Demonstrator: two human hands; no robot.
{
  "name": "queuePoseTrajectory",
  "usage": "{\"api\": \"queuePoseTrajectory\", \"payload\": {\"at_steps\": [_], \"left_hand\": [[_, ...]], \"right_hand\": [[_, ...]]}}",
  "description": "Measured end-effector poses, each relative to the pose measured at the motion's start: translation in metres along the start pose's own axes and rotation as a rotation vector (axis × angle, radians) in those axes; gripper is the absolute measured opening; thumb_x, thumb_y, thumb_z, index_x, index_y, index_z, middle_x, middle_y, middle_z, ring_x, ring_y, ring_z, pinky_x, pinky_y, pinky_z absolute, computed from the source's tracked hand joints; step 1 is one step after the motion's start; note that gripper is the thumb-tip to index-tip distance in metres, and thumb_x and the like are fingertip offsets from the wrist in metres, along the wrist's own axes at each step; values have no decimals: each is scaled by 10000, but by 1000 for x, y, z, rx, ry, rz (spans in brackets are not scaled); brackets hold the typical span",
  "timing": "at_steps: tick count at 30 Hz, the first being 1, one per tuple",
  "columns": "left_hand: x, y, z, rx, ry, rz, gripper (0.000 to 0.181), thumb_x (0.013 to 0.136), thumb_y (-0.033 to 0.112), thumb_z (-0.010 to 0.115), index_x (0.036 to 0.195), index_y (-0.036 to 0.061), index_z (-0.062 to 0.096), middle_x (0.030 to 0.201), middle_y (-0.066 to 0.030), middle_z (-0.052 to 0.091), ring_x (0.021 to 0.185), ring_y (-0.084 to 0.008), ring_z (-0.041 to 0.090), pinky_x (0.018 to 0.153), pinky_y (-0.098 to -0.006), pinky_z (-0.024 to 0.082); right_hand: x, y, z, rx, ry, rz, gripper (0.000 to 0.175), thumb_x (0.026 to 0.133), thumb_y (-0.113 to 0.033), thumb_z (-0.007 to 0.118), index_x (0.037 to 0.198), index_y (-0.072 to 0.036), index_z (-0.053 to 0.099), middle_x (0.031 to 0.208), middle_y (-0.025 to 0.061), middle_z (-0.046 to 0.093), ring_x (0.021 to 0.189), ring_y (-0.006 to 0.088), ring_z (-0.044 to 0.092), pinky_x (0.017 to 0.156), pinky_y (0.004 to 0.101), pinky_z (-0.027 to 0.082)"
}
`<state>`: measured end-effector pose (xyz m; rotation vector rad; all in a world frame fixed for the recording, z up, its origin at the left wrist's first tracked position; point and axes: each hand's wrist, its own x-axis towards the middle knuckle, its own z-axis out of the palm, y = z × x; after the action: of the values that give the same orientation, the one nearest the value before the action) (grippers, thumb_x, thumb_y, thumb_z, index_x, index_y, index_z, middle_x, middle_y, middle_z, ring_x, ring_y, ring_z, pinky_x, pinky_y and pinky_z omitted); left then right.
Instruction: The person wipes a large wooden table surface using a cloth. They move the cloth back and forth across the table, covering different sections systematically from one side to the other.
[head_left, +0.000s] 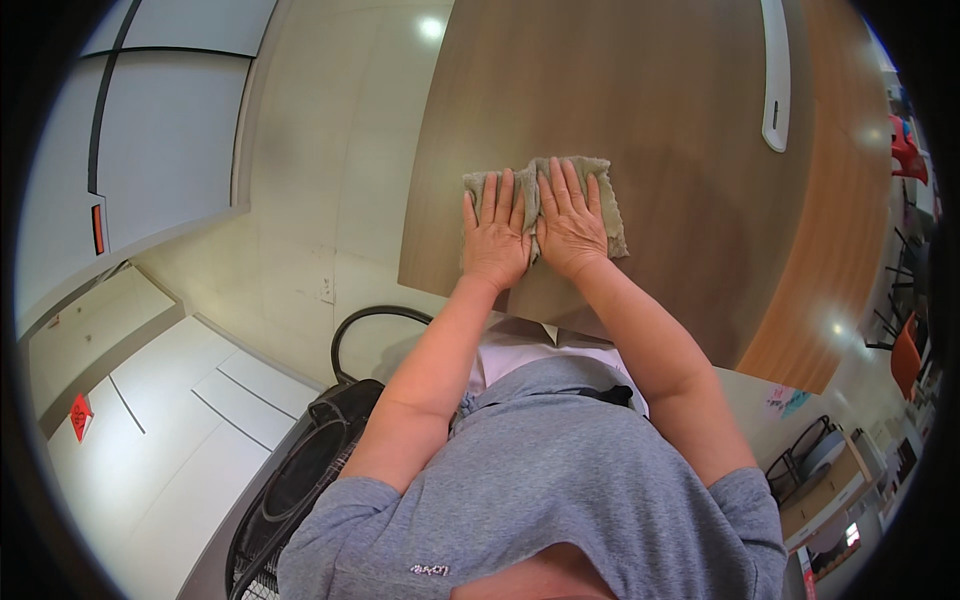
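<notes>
A grey-beige cleaning cloth (616, 221) with a ragged edge lies spread on a brown wood-grain tabletop (637, 90), close to its near edge. My left hand (497, 232) presses palm down on the cloth's left half, fingers pointing away from me and apart. Beside it, my right hand (573, 217) rests flat on the right half, its fingers also spread. A raised fold of cloth runs between the two hands. Neither hand's fingers are curled around the cloth, and the part beneath my palms is hidden.
A long white strip (776, 75) sits on the tabletop at far right, near a lighter wood band (832, 217). To my left stand a black chair (330, 427) and white cabinets (176, 135). An orange chair (906, 360) shows at the right rim.
</notes>
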<state>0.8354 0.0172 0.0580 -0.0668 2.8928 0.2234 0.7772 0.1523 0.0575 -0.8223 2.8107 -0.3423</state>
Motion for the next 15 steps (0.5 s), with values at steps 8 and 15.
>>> {"api": "queuePoseTrajectory", "payload": {"at_steps": [8, 15], "left_hand": [[9, -6, 9, 17, 73, 35, 638, 941, 364, 458, 1517, 120, 335, 1644, -74, 107, 1515, -279, 60, 1196, -561, 49], [14, -8, 4, 25, 141, 62, 661, 931, 328, 485, 1528, 110, 303, 1635, -101, 134, 1509, -298, 91, 1191, -568, 62]], "right_hand": [[4, 3, 3, 28, 109, -12, 619, 889, -250, 540, 1461, -60, 398, 1592, 111, 252, 1491, 252, 185, 1208, 507, 120], [8, 0, 0, -52, 143, 20, 604, 917, -317, 516, 1467, -87, 416, 1591, 99, 276, 1485, 234, 215, 1209, 512, 110]]}}
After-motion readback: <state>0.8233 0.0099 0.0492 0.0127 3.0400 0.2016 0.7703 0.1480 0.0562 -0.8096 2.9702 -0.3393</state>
